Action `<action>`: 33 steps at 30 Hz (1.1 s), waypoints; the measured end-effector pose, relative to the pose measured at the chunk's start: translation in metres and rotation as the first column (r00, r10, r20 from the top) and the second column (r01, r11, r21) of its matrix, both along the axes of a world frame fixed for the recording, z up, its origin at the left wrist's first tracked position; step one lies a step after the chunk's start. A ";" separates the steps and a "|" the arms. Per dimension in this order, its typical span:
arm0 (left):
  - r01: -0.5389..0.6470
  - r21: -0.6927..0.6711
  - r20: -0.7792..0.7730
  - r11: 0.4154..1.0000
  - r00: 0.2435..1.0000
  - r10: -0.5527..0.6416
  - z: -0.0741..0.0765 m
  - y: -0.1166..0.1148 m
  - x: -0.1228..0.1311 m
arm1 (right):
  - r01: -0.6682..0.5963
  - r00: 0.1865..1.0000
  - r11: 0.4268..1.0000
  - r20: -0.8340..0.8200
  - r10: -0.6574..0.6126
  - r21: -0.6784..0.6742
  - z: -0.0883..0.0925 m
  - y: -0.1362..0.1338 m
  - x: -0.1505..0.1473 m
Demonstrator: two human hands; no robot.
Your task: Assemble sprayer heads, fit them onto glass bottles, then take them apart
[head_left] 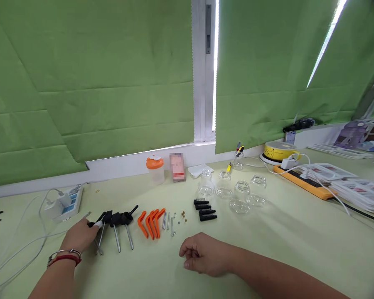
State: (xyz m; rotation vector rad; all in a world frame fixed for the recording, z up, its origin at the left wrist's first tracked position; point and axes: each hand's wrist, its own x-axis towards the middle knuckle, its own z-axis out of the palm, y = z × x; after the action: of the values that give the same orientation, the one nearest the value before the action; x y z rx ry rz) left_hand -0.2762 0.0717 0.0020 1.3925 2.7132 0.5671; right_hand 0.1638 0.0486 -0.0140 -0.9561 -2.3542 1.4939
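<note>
At the left, my left hand [81, 234] is closed at the end of a row of black plastic parts with metal rods [114, 220]. Its fingertips are on the leftmost black part, and partly hidden. Bare of any object, my right hand [205, 254] rests on the table with its fingers loosely curled in. Between the hands lie several orange curved levers [152, 223], thin metal pins [172, 226] and tiny brass-coloured pieces [183, 215]. Several black parts with springs [205, 209] lie beyond my right hand. Glass jars [242, 195] stand upside down farther back.
Along the back are a cup with an orange lid [155, 170], screwdrivers [237, 154] in a jar, and a yellow round tin [279, 150]. An orange power strip [303, 182] and plastic cases [358, 189] lie right. White cables [45, 236] trail from a left power strip [76, 201].
</note>
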 end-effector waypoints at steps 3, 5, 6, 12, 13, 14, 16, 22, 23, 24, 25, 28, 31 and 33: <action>0.029 -0.085 0.004 0.996 1.000 -0.028 -0.001 -0.005 0.008 | -0.034 0.997 0.975 0.071 0.019 0.218 0.010 -0.006 0.002; 0.036 -0.111 0.000 0.993 0.999 -0.036 -0.001 -0.011 0.014 | -0.070 0.989 0.916 0.145 0.013 0.396 0.016 -0.010 0.006; 0.036 -0.116 -0.004 0.993 0.999 -0.037 -0.001 -0.014 0.018 | -0.085 0.982 0.873 0.189 -0.008 0.480 0.018 -0.012 0.008; 0.061 -0.072 -0.017 0.996 0.998 -0.062 -0.005 -0.036 0.038 | 0.034 0.918 0.693 0.252 -0.306 0.720 0.012 -0.021 0.034; 0.066 -0.062 -0.019 0.996 0.998 -0.067 -0.006 -0.041 0.042 | 0.096 0.913 0.681 0.209 -0.351 0.726 0.009 -0.021 0.041; 0.065 -0.051 -0.021 0.997 0.998 -0.066 -0.007 -0.046 0.046 | 0.147 0.905 0.670 0.174 -0.387 0.728 0.006 -0.022 0.048; 0.042 -0.031 -0.049 0.999 0.998 -0.044 -0.009 -0.057 0.057 | 0.226 0.880 0.660 0.141 -0.454 0.716 0.000 -0.021 0.061; -0.003 -0.082 -0.246 0.997 0.969 -0.017 -0.019 -0.091 0.096 | 0.319 0.750 0.671 0.254 -0.610 0.669 -0.015 -0.010 0.075; -0.006 -0.106 -0.252 0.994 0.967 -0.021 -0.021 -0.095 0.100 | 0.298 0.745 0.677 0.280 -0.606 0.673 -0.017 -0.009 0.075; -0.001 -0.136 -0.254 0.991 0.967 -0.034 -0.024 -0.098 0.104 | 0.277 0.738 0.683 0.305 -0.601 0.676 -0.019 -0.007 0.073; 0.006 -0.164 -0.255 0.987 0.966 -0.048 -0.027 -0.099 0.106 | 0.259 0.733 0.690 0.328 -0.596 0.676 -0.020 -0.006 0.072; 0.015 -0.204 -0.265 0.979 0.962 -0.070 -0.031 -0.101 0.109 | 0.229 0.716 0.706 0.376 -0.589 0.670 -0.024 -0.004 0.070; 0.002 -0.197 -0.273 0.980 0.960 -0.057 -0.032 -0.100 0.110 | 0.229 0.696 0.707 0.395 -0.599 0.668 -0.026 -0.002 0.069; -0.005 -0.194 -0.280 0.981 0.959 -0.051 -0.033 -0.099 0.110 | 0.234 0.683 0.706 0.404 -0.609 0.669 -0.028 0.000 0.068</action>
State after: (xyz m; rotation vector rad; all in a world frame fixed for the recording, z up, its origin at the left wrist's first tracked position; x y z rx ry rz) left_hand -0.1657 -0.0271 -0.0308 1.5573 2.8650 0.1009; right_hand 0.2317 0.0486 -0.0415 -1.8368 -2.4096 0.2317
